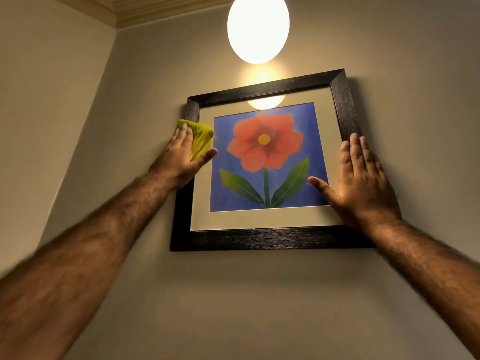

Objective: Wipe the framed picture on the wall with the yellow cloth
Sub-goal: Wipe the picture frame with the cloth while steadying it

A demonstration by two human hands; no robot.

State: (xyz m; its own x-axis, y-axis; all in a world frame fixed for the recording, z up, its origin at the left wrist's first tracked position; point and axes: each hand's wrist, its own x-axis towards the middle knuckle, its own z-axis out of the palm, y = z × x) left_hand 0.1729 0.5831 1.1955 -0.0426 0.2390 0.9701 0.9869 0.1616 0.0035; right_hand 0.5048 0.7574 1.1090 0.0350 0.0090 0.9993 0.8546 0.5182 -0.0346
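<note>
A framed picture [259,239] hangs on the beige wall, tilted slightly, with a dark wooden frame, a cream mat and a red flower on blue. My left hand [181,157] presses the yellow cloth [201,137] flat against the left side of the frame and mat, covering part of the frame's left edge. My right hand [361,178] lies flat on the frame's right side, fingers together pointing up, thumb spread onto the glass, holding nothing.
A lit oval lamp [258,28] glows above the picture and reflects in the glass at the top. The wall corner [104,81] runs down at the left, with a ceiling moulding [145,14] above. Bare wall lies below the frame.
</note>
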